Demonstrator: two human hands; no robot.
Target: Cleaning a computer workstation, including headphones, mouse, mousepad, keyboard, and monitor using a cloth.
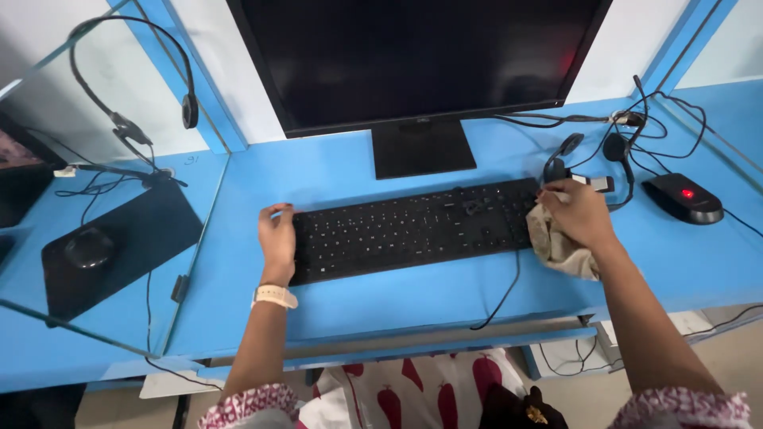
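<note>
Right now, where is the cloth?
In the head view, the beige cloth is bunched in the right hand, at the right end of the black keyboard on the blue desk.

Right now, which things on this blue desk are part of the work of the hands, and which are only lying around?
In use:
- black keyboard, steadied by the left hand
- beige cloth, held by the right hand at the keyboard's right end

Lying about:
- monitor
- black mouse with red light
- headset
- tangled cables
</note>
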